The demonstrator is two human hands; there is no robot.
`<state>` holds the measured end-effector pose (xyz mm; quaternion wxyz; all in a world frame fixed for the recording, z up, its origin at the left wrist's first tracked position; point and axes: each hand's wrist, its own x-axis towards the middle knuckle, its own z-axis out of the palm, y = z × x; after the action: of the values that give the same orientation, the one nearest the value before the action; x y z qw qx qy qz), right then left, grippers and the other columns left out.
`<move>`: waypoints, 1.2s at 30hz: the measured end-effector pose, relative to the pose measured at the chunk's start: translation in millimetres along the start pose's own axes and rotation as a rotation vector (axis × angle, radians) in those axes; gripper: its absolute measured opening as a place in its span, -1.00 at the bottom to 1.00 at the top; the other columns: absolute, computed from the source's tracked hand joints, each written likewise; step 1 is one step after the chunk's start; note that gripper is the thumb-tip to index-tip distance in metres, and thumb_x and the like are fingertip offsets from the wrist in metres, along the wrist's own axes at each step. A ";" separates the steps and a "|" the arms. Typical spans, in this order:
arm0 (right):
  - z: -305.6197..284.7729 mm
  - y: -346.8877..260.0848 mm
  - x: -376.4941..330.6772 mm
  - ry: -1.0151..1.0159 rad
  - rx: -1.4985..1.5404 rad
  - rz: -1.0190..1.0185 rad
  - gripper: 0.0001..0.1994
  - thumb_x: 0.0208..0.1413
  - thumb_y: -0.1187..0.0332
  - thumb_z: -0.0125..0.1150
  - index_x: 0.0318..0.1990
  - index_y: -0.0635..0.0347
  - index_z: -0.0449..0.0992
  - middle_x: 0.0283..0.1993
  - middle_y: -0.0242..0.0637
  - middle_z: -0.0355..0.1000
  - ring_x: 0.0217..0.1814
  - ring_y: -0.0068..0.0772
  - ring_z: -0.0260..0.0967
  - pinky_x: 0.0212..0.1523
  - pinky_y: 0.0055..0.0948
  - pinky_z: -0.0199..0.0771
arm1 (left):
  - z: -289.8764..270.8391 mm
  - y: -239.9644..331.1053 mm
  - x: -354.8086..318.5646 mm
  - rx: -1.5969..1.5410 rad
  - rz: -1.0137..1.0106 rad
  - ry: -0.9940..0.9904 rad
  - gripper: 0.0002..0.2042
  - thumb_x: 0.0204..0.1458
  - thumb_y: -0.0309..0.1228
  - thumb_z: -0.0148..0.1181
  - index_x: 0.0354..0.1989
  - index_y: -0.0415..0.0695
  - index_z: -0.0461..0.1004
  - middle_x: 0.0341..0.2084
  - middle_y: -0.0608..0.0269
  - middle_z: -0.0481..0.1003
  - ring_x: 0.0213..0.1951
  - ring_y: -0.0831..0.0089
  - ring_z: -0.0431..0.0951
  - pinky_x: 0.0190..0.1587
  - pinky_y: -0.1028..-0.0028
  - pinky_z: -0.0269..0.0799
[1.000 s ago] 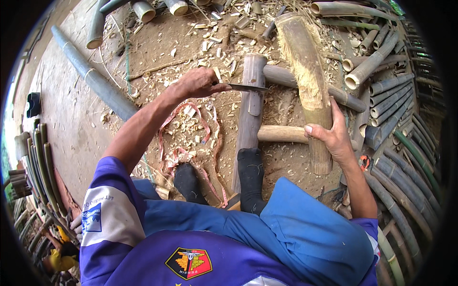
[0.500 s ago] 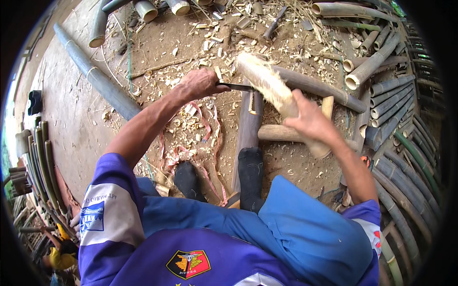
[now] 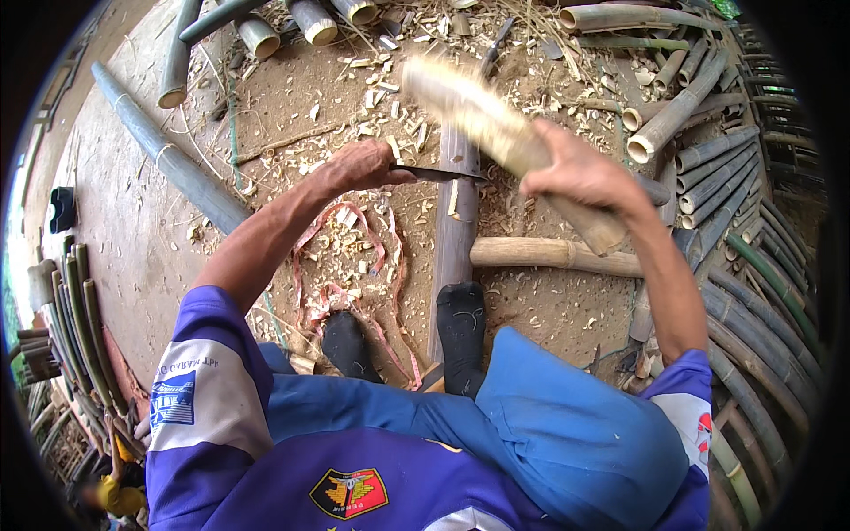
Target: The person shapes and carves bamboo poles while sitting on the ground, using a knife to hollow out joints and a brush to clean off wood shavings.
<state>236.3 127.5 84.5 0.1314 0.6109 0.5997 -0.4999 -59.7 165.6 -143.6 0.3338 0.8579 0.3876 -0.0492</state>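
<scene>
My left hand [image 3: 365, 165] is closed round the handle end of a dark-bladed knife [image 3: 443, 175]. Its blade lies across a grey bamboo pole [image 3: 455, 234], by a pale notch in the pole's upper side. In my right hand [image 3: 586, 170] is a thick wooden club [image 3: 474, 111], gripped near its lower end. The club is tilted, its frayed, fibrous far end raised to the upper left and smeared by motion. Under my right foot in a black sock [image 3: 460, 329], the pole is pressed to the ground. My other foot [image 3: 349, 345] is to its left.
A lighter bamboo piece [image 3: 553, 254] lies crosswise, right of the pole. Pink ribbon [image 3: 341, 292] and wood chips litter the dirt. Bamboo stacks [image 3: 717, 177] line the right side; a long pole [image 3: 168, 146] lies left. Another person [image 3: 119, 491] is at the lower left.
The club's far end has lifted up and left, away from the knife. The knife has shifted slightly left and down in the picture, still across the pole.
</scene>
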 end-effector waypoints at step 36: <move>78.9 71.2 -22.1 0.363 0.921 -0.246 -0.22 -0.12 0.28 0.44 0.29 0.33 0.24 -0.10 -0.31 0.44 -0.18 -0.56 0.44 -0.14 -0.52 0.51 | 10.5 15.7 -44.8 -0.421 -0.574 0.490 -0.65 0.26 -0.05 0.12 -0.35 -0.09 0.56 -0.70 0.33 0.44 -0.69 0.61 0.32 -0.70 0.39 0.27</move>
<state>267.0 36.7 33.4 -0.3175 0.6073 0.3980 -0.6100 -78.1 123.4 -127.9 0.3723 0.6150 0.6798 0.1453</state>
